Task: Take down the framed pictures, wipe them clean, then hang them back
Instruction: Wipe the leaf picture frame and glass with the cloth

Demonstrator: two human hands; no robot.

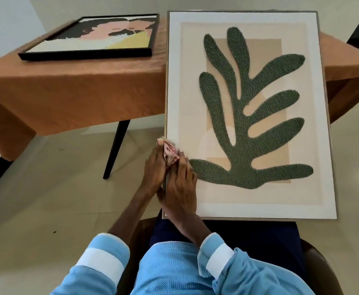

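Leaf picture [251,116], a large pale frame with a fuzzy green leaf shape on beige, lies tilted with its bottom edge on the lap of the seated person and its top part leaning on the table [78,88]. Both hands meet at the lower part of the leaf picture's left edge. The left hand [155,167] lies against the outside of that edge. The right hand [181,186] lies on the front, over the white border just beside the lowest lobe of the leaf. The two hands are pressed together with their fingers fairly straight and pointing toward the top of the frame. A bunched pinkish cloth [171,155] is squeezed between their fingertips, touching the frame's edge; whether either thumb hooks round the cloth cannot be told. To the left of the leaf picture's top, a second picture [93,37] in a thin black frame lies flat on the table's brown tablecloth. A dark table leg [117,150] stands on the pale tiled floor [46,199] left of the hands. Light blue sleeves [102,260] with white bands show below the leaf picture.
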